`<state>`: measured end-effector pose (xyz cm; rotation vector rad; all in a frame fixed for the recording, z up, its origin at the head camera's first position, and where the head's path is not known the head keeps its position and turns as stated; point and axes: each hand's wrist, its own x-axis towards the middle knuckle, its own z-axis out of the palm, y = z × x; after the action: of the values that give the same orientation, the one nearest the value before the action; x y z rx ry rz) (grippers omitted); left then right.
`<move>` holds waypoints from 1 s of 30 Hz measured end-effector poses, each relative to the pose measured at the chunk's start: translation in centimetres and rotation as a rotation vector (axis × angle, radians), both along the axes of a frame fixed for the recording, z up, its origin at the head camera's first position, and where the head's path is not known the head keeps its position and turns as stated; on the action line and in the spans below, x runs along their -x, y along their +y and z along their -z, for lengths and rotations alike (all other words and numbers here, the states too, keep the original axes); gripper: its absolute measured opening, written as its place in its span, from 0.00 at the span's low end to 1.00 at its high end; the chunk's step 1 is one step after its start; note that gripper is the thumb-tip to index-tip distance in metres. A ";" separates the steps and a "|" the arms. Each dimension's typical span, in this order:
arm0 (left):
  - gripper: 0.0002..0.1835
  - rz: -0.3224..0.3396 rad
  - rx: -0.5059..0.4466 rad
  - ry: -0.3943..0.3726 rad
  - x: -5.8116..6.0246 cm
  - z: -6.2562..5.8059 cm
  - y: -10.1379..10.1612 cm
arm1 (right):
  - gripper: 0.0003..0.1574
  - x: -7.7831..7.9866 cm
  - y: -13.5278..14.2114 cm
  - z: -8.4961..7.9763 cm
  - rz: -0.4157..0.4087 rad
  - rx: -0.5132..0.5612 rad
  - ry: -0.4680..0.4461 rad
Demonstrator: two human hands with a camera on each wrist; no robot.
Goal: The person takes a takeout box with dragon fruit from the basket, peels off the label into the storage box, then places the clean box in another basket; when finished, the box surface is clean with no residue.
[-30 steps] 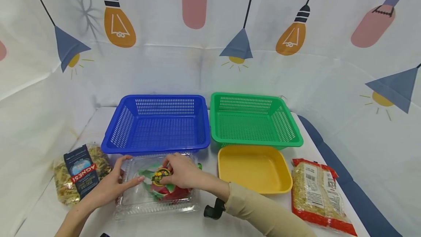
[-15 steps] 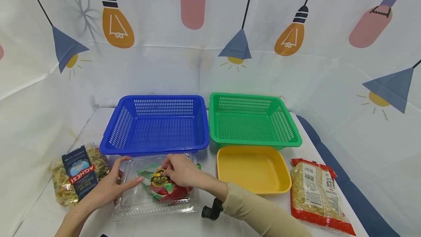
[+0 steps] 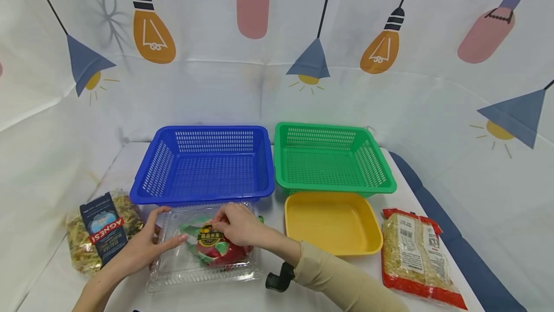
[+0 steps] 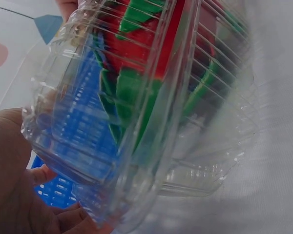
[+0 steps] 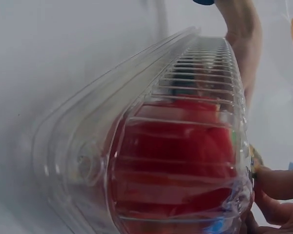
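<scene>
A person's beige sleeve (image 3: 346, 276) and a black wrist device (image 3: 280, 278) show nearest, over the white surface (image 3: 233, 300). Next lies a clear lidded container (image 3: 203, 277) on that surface, with a red-and-green item (image 3: 233, 253) inside it. The left hand (image 3: 140, 248) rests at the container's left end, its fingers spread wide and its thumb straight on the lid. The right hand (image 3: 243, 225) reaches over the lid, its fingers narrowed to a pinch at the edge of a round black-and-gold label (image 3: 210, 236). A bag of pasta (image 3: 106, 230) labelled AGNESI lies beside the left forearm; well apart, to the right, lies a red-edged bag (image 3: 417, 259). Beyond the right sleeve sits a yellow tray (image 3: 333, 225). Farther back, a blue basket (image 3: 212, 172) and a green basket (image 3: 322, 165) stand side by side before a lamp-patterned white sheet (image 3: 216, 91).
</scene>
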<state>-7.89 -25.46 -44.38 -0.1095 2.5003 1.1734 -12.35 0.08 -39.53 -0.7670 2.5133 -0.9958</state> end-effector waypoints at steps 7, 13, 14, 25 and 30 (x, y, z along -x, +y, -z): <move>0.51 0.000 0.016 0.001 0.0 -0.1 0.1 | 0.05 -0.1 0.2 0.1 0.011 0.047 -0.042; 0.51 -0.002 0.016 -0.001 0.1 0.0 0.1 | 0.05 0.0 0.6 0.3 0.049 0.124 -0.122; 0.51 -0.002 0.015 -0.001 0.1 0.0 0.1 | 0.05 0.0 0.7 0.3 0.054 0.134 -0.127; 0.51 0.005 -0.003 0.004 -0.1 0.0 -0.1 | 0.04 -0.2 1.8 1.0 0.023 0.234 -0.077; 0.51 0.011 -0.001 0.009 0.0 0.0 -0.2 | 0.04 -0.1 2.9 1.1 -0.046 0.258 -0.040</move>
<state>-7.88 -25.67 -44.37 -0.0898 2.5053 1.1726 -12.23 2.96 -40.67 -0.8633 2.3503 -1.3222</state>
